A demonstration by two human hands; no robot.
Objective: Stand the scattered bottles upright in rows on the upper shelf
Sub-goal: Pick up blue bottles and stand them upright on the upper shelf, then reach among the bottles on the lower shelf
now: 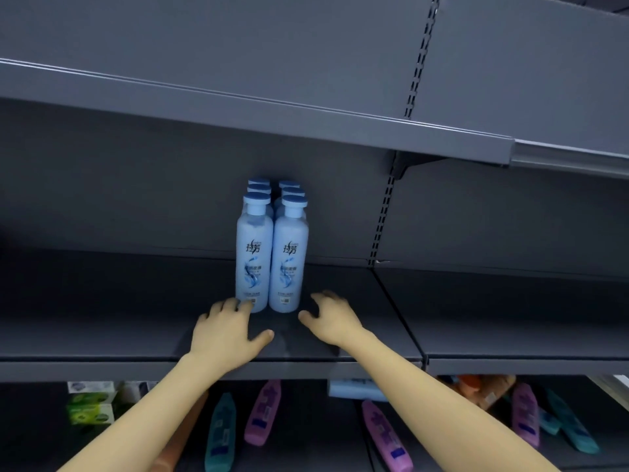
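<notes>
Grey shelving fills the frame; at centre, pale blue bottles (254,264) stand upright in two rows on the upper shelf (136,335) — smooth stiff plastic, probably tippy, best held mid-body — left grip (231,332) and right grip (332,318) both released, empty, by their bases.

shelf (136,335): matt grey metal | bottles (272,260): smooth pale-blue plastic

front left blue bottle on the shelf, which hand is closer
Left. The left hand has its fingertips at the base of the front left blue bottle. The right hand sits past the front right bottle, on that bottle's far side.
</notes>
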